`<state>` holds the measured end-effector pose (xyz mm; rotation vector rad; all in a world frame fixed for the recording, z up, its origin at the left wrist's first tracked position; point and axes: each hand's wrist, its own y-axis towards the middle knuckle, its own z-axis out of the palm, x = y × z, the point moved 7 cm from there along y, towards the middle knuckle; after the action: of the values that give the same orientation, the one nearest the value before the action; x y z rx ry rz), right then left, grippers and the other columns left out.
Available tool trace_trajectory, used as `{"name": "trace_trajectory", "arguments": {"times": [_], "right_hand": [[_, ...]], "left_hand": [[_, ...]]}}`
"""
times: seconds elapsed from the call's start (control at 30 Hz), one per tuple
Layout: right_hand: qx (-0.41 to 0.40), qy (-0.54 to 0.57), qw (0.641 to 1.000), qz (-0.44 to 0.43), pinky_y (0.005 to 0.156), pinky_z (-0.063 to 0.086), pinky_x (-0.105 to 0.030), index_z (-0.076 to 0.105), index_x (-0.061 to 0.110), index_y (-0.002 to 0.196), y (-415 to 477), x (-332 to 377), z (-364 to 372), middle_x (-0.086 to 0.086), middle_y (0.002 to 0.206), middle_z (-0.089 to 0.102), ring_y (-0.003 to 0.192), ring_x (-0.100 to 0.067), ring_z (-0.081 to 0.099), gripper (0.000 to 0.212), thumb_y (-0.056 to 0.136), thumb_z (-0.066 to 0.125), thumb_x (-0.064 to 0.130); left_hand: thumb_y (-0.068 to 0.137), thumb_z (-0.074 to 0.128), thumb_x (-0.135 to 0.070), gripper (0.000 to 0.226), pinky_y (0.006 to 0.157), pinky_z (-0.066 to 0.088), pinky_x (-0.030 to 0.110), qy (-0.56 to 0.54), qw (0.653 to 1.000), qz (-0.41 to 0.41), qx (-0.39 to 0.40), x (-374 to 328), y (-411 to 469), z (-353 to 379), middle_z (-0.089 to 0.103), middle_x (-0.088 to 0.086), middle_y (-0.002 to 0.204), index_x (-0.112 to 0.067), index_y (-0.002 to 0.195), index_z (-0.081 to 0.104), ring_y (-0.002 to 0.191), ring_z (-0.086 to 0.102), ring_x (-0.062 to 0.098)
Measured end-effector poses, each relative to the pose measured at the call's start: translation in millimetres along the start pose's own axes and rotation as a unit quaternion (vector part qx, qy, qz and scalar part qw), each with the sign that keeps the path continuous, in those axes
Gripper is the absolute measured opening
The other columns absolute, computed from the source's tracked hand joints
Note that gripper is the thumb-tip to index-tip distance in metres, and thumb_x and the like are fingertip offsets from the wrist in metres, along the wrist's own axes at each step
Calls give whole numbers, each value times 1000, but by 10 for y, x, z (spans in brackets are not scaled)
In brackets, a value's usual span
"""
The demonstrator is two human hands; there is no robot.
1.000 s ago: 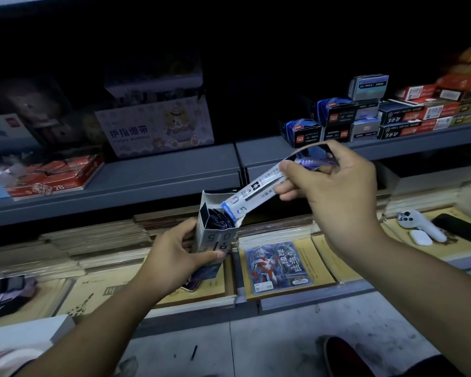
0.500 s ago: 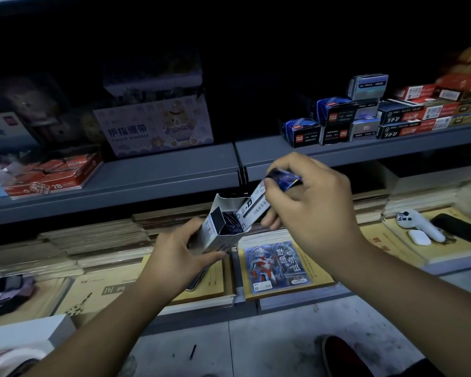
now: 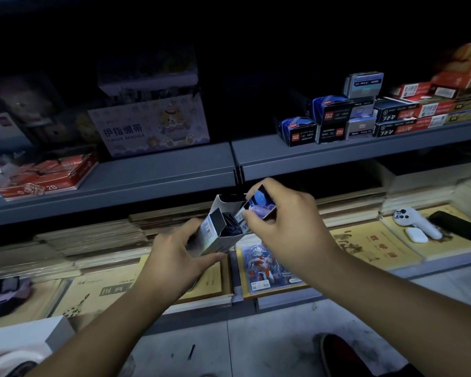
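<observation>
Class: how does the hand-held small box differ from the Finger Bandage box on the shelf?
The small box is held tilted, top open; the Finger Bandage box stands upright on the shelf. The small box is narrow, grey; the Finger Bandage box is wide, pale, with a cartoon bear. Both are cartons.

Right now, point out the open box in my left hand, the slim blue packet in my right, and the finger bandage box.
open box (image 3: 209, 232): head view, barcoded side panel.
slim blue packet (image 3: 259, 204): head view, blue printed end above the box.
finger bandage box (image 3: 150, 129): head view, printed front face.
</observation>
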<state>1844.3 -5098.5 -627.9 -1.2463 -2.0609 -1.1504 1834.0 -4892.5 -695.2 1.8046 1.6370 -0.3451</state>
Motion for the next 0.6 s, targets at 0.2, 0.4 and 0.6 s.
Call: {"name": "trace_trajectory", "arguments": {"times": [0.2,0.4,0.6], "right_hand": [[-40,30,999,16,54,38,-13,66,15,91,36,28,-103,10,66,52,57,-6,50,7,98,65,18],[-20,30,999,25,54,55,-31,73,13,90,-5,-13,-37,4,64,65,56,-13,67,10,97,65,12],[67,5,995,71,48,58,-28,70,13,95,-29,-82,108,-5,71,72,43,-6,66,12,101,60,12]], "left_hand": [[74,91,-35,42,66,46,12,14,1000,-1,-5,24,39,-84,71,-19,98,-38,108,66,91,64,-2],[73,92,-33,39,63,44,16,32,999,14,-6,46,37,-94,70,-14,90,-36,100,63,83,63,4],[75,91,-33,40,62,42,14,49,998,33,-3,15,26,-86,65,-19,87,-35,105,64,83,60,0]]}}
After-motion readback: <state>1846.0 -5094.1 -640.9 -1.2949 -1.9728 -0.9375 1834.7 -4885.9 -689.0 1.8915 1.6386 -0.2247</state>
